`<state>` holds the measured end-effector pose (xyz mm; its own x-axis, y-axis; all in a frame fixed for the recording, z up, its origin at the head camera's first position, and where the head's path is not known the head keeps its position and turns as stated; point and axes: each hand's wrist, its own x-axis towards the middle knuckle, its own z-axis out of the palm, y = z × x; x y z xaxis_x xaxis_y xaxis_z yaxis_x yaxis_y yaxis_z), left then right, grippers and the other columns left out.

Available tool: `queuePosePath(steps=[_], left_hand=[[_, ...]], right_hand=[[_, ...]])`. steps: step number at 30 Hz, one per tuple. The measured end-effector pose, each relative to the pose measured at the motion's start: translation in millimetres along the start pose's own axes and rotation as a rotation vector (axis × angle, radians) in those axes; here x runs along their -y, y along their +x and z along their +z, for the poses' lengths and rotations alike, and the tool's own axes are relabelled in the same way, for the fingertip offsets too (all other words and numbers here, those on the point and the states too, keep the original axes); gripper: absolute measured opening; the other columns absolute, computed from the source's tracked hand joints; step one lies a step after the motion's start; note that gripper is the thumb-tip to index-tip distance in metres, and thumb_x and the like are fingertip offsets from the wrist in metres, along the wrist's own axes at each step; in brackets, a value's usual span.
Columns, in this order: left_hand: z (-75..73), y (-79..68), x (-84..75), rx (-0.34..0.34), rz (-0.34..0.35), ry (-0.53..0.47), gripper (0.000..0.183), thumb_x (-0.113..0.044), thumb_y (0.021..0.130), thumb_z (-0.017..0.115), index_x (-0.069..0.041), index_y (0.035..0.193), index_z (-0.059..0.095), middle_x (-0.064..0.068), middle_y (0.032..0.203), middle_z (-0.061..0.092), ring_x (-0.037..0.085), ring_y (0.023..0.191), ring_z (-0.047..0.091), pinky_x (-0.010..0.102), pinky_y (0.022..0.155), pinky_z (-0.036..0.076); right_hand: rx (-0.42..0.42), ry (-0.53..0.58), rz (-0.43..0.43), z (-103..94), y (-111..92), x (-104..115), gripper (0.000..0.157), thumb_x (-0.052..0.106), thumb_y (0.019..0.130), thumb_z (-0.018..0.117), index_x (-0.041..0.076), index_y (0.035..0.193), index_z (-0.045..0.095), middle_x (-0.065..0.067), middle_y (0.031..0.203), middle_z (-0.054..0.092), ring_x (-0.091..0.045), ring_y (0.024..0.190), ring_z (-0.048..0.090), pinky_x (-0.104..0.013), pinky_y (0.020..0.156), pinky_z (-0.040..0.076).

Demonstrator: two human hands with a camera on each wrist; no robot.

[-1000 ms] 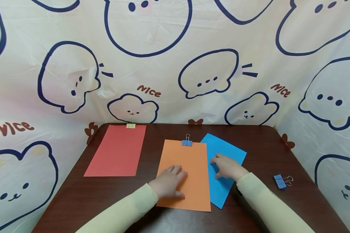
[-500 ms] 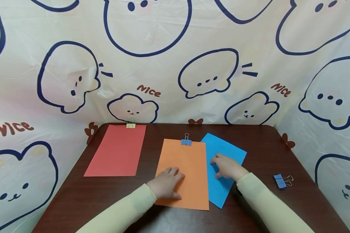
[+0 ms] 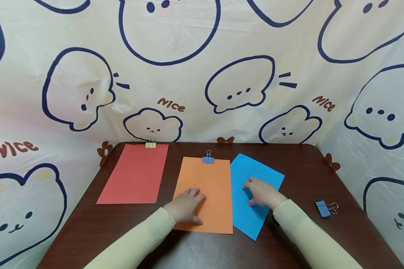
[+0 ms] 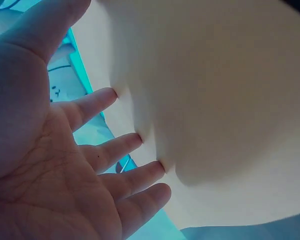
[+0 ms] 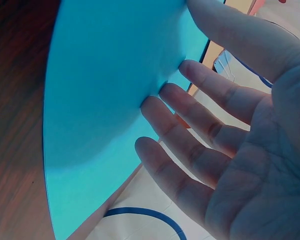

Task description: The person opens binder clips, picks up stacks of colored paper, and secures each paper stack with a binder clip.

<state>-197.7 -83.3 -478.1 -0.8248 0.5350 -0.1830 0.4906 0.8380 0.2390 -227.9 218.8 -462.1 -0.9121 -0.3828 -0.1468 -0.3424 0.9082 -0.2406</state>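
Observation:
An orange sheet of paper [image 3: 212, 186] lies mid-table, a blue binder clip [image 3: 208, 160] on its far edge. My left hand [image 3: 186, 206] rests its fingertips on the lower left of that sheet; the left wrist view shows the fingers [image 4: 125, 147] spread and lightly bent against it. To the right is a blue sheet [image 3: 247, 220], turned at an angle, its left side beside or under the orange sheet's edge. On it rest the fingertips of my right hand [image 3: 263, 193], and the right wrist view shows these fingers [image 5: 182, 135] apart and fairly straight.
A red sheet [image 3: 134, 179] with a pale yellow binder clip [image 3: 150, 144] lies at the back left. Another blue binder clip [image 3: 323, 209] sits at the right of the dark wooden table [image 3: 97, 231]. A patterned cloth [image 3: 195, 82] hangs behind.
My left hand has slid the orange sheet, clip included, left and slightly away from me, uncovering more of the blue sheet. My right hand and the blue sheet have stayed put.

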Motion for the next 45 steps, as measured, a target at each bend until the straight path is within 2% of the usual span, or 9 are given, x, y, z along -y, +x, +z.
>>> queuePosePath(steps=[11,26,45], left_hand=[[-2.2,10.5,22.2,-0.016,-0.041,-0.074,0.08,-0.042,0.079,0.09,-0.015,0.145,0.053,0.018,0.16,0.039,0.041,0.146,0.039,0.054,0.109,0.047],[-17.2,18.4,44.5,0.0,-0.083,-0.223,0.079,-0.029,0.08,0.09,-0.012,0.147,0.051,0.02,0.164,0.031,0.04,0.153,0.029,0.054,0.115,0.042],[-21.5,30.2,69.3,0.013,-0.12,-0.276,0.08,-0.027,0.083,0.089,-0.012,0.151,0.049,0.022,0.167,0.025,0.042,0.153,0.029,0.055,0.117,0.038]], right_hand=[[-0.003,0.009,0.019,1.0,-1.1,-1.4,0.048,0.014,0.081,0.088,0.004,0.124,0.068,-0.018,0.127,0.061,-0.034,0.114,0.062,-0.05,0.095,0.057],[-0.016,0.013,0.011,2.4,-0.7,-3.8,0.047,0.013,0.082,0.088,0.004,0.124,0.068,-0.018,0.127,0.062,-0.034,0.114,0.062,-0.051,0.095,0.056],[-0.007,0.01,0.008,4.5,-2.1,-1.0,0.046,0.012,0.083,0.087,0.005,0.124,0.068,-0.018,0.129,0.061,-0.035,0.117,0.062,-0.051,0.096,0.055]])
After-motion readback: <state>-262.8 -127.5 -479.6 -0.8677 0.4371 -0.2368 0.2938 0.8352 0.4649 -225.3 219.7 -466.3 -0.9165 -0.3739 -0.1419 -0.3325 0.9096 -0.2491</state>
